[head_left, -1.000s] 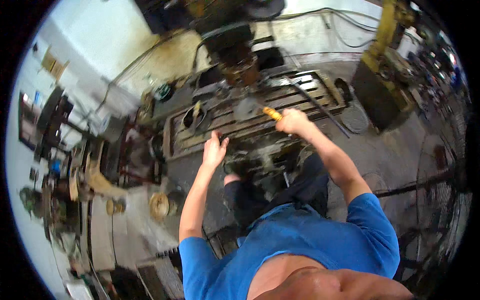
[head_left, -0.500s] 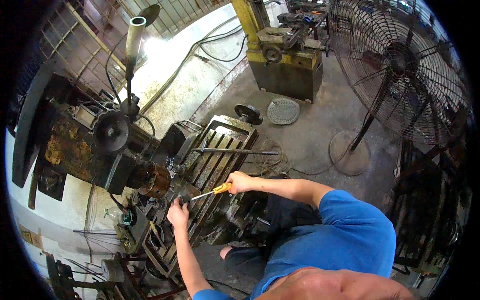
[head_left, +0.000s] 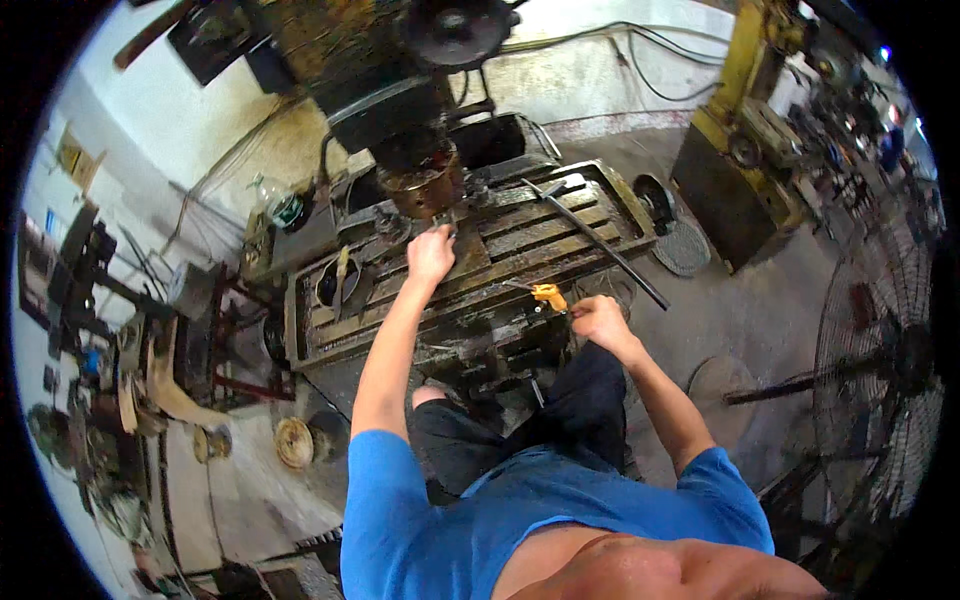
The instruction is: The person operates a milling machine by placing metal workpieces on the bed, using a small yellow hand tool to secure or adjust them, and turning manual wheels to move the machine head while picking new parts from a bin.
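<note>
The right hand (head_left: 600, 319) grips an orange-handled blow gun (head_left: 549, 296) by its near end, nozzle pointing left along the slotted machine table's (head_left: 522, 239) front edge; the left hand (head_left: 431, 256), farther forward beneath the spindle head (head_left: 422, 186), holds I cannot tell what, if anything.

Long bar (head_left: 601, 243) across slotted table (head_left: 530, 240)
</note>
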Demonstrator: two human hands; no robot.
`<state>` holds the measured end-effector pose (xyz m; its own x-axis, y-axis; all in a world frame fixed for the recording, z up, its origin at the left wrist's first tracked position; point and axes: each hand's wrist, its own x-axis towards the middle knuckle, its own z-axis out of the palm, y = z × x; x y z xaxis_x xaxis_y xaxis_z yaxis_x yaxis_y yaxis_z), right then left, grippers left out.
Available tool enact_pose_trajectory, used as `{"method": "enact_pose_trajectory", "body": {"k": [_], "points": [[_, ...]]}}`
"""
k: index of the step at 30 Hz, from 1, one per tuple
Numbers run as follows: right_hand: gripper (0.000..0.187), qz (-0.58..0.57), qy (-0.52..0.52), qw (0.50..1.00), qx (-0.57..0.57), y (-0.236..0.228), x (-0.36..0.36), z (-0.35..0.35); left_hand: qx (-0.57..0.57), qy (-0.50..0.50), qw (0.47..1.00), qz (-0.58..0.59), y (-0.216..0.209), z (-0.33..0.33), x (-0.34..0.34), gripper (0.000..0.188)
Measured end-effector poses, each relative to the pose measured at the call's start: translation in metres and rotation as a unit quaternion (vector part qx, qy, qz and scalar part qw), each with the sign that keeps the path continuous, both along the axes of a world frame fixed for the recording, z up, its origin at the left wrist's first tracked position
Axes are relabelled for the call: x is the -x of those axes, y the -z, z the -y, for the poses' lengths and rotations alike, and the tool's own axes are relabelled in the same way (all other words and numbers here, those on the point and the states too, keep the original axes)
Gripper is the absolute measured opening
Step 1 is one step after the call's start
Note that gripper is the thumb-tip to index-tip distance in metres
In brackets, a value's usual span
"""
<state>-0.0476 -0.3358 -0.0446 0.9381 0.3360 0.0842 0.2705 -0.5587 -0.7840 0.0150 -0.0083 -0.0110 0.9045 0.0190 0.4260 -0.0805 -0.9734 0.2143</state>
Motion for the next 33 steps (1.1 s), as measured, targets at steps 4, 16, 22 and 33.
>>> {"method": "enact_pose_trajectory", "body": {"k": [4,16,22,33], "points": [[0.030,0.059,-0.028,0.997,-0.045,-0.006,0.002,0.019,-0.031,-0.015,0.999,-0.017,0.006,0.001,-0.005,0.015],[0.041,0.060,-0.048,0.996,-0.036,-0.131,-0.015,0.029,0.087,-0.153,0.984,0.027,0.007,-0.003,-0.002,0.022],[0.036,0.425,-0.069,0.829,-0.356,-0.316,-0.098,0.016,0.136,-0.174,0.974,-0.055,0.000,-0.022,-0.006,0.032],[0.048,0.418,-0.159,0.802,-0.397,-0.319,-0.077,0.052,0.184,-0.161,0.969,-0.036,0.019,-0.023,-0.029,0.033]]}}
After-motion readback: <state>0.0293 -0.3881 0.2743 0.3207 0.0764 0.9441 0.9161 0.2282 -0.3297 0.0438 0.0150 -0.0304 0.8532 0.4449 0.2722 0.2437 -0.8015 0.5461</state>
